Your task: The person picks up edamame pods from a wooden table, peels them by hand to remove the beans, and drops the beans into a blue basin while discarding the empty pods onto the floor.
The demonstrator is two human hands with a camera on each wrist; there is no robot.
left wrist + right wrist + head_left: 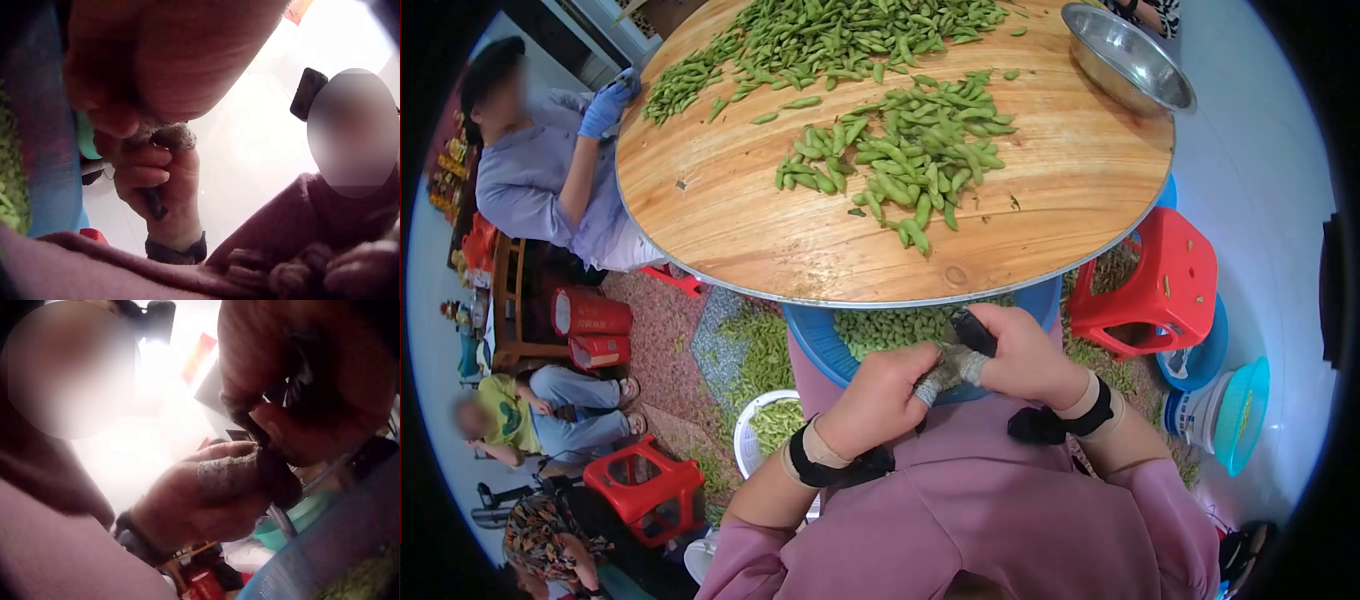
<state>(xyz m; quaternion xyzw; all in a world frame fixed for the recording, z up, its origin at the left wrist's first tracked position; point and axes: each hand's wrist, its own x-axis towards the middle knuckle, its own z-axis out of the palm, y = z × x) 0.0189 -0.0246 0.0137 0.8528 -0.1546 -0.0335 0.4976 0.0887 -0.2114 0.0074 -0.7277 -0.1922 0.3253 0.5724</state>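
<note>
My two hands meet over a blue basin (805,335) of shelled green beans. The left hand (887,378) has curled fingers and pinches at dirty grey finger wrapping (945,370) where the hands meet. In the right wrist view, a grey wrap (228,475) covers one left finger. The right hand (1030,357) curls around a dark elongated thing (972,332), whose end pokes out past the fingers; its kind I cannot tell. In the left wrist view, the right thumb wears a similar speckled wrap (181,137). Both wrists carry black straps.
A round wooden table (730,230) bears piles of bean pods (910,150) and a metal bowl (1125,60). Red stools (1150,285) stand right and left. A white basket (750,435) of pods is left of my lap. A blue-gloved person (550,170) sits at the left.
</note>
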